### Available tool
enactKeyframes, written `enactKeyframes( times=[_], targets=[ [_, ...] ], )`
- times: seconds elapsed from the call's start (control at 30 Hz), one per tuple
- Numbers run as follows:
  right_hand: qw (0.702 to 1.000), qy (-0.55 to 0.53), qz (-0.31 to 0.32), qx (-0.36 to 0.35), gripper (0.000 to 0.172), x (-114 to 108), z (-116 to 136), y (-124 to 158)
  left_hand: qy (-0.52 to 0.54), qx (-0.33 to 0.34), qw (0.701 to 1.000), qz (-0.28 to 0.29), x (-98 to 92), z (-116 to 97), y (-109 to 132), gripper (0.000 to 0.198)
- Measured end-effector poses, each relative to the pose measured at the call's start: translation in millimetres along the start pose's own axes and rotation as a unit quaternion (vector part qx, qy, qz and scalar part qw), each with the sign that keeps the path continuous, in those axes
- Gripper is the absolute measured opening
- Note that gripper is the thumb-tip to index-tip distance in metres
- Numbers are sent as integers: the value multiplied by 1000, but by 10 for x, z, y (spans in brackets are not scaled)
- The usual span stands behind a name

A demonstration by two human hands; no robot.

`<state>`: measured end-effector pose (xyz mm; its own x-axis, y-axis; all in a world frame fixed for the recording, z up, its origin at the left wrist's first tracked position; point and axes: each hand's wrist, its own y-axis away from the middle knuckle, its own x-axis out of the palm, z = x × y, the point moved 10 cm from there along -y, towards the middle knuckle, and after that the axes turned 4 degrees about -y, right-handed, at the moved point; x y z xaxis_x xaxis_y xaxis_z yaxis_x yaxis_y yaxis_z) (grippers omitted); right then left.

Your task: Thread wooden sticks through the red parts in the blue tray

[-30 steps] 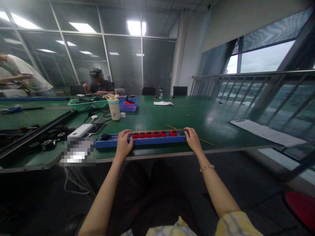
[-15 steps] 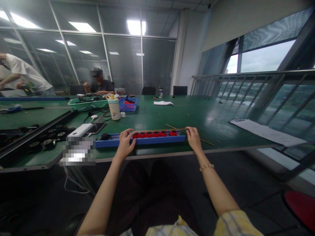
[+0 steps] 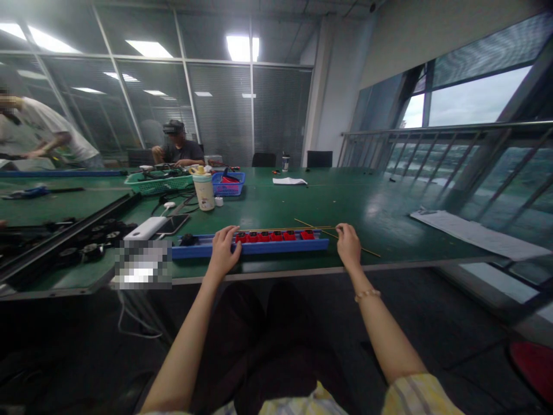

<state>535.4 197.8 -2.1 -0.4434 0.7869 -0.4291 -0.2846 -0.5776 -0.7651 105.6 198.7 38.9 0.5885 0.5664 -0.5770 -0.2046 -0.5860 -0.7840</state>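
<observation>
A long blue channel [image 3: 280, 247] lies along the near edge of the green table, with several red blocks [image 3: 289, 235] in a row inside it and a dark part [image 3: 187, 239] near its left end. My left hand [image 3: 224, 252] rests over the channel, its fingers closed on a thin yellowish rod [image 3: 280, 230] that runs just above the red blocks. My right hand [image 3: 348, 245] pinches the rod's other end, beyond the channel's right end. A second thin rod [image 3: 370, 252] lies slantwise on the table, crossing under the first.
To the left are a phone [image 3: 173, 225], a white power bank [image 3: 146, 229], a cup [image 3: 204, 192], and black parts by a dark rail. Green [image 3: 159, 183] and blue baskets [image 3: 228, 185] stand behind. A clipboard [image 3: 475, 233] lies right. Two people work across.
My right hand has moved slightly right, farther from the channel's end, still pinching the rod. My left hand keeps its place on the channel. The whole view has shifted a little.
</observation>
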Motion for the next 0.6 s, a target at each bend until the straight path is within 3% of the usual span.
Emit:
enactKeyframes(
  times=[0.6],
  targets=[
    [996, 27, -31, 85, 27, -135, -104, 75, -2, 6, 1000, 13, 44, 31, 32, 38]
  ],
)
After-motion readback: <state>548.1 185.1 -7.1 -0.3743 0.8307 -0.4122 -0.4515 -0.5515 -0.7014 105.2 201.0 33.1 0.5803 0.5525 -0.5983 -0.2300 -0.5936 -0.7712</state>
